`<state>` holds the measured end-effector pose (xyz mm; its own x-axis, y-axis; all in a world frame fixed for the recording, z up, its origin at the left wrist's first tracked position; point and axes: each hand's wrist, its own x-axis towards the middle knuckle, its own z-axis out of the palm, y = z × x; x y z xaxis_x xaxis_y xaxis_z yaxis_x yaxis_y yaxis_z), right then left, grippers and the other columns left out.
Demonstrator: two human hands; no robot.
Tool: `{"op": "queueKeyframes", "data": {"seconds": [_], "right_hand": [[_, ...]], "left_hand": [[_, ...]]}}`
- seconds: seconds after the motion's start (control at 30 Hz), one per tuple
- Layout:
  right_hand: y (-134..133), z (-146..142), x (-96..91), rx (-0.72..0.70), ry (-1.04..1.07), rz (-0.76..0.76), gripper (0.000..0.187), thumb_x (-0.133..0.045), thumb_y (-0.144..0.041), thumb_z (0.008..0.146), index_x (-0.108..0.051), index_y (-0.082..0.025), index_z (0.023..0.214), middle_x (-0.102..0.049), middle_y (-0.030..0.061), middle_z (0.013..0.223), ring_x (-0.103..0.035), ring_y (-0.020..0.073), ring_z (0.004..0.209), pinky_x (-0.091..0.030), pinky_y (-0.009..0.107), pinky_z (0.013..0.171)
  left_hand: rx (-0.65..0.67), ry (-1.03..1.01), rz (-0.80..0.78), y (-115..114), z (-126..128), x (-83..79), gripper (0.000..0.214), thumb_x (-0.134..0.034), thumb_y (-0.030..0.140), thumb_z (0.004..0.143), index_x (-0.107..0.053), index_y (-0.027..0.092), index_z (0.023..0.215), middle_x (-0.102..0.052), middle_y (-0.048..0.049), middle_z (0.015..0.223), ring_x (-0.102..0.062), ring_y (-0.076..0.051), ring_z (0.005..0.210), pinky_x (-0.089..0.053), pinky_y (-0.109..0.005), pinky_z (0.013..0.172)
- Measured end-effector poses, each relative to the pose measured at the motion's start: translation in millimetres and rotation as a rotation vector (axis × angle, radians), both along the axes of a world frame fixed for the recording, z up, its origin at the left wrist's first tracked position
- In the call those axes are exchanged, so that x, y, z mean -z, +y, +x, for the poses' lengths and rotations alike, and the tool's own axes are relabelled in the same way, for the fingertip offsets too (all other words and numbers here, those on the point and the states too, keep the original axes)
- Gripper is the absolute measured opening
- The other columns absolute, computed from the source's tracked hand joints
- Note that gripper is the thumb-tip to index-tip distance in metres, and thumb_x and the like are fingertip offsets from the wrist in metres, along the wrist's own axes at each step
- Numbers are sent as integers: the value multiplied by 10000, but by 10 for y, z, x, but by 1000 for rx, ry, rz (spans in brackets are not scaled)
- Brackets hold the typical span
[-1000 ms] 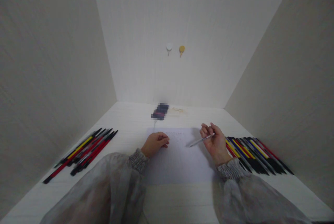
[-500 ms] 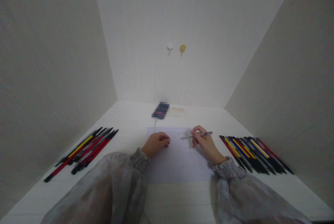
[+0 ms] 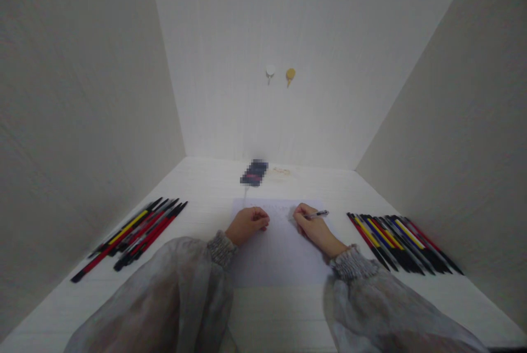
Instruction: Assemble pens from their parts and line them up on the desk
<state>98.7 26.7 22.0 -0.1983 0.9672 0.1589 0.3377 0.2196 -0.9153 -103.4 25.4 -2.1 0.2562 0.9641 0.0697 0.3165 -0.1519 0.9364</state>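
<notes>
A pale sheet of paper [image 3: 280, 262] lies flat on the white table, with faint marks near its top edge. On its left side rests my left hand [image 3: 248, 225], its fingers curled in and no object visible in them. My right hand [image 3: 313, 228] grips a slim pen [image 3: 320, 214] over the upper right part of the sheet. The pen's rear end sticks out to the right, and its tip points left and down toward the paper, partly hidden by my fingers. Whether the tip touches the paper is too small to tell.
Several dark, red and yellow pens [image 3: 135, 232] lie in a slanted group at the left. Another row of several pens [image 3: 391, 240] lies at the right. A blurred dark object [image 3: 254, 173] sits behind the paper. Two hooks, white [image 3: 270, 71] and gold [image 3: 290, 74], are on the back wall.
My right hand has shifted left and closed more tightly around the pen, bringing it lower over the sheet. My left hand has stayed nearly in place.
</notes>
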Motion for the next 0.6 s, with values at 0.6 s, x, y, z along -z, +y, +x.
{"op": "queueKeyframes", "data": {"seconds": [0.6], "right_hand": [[-17,56,-9,51,39,-28,180,-483,-175,658,-402,-188,498,-385,-80,321,-317,59,294,-191,183,324]], "left_hand": [[16,14,25,1,-3,6,229,-503,363,683,-571,150,736,-628,-30,681,-590,-142,617,-436,-249,612]]}}
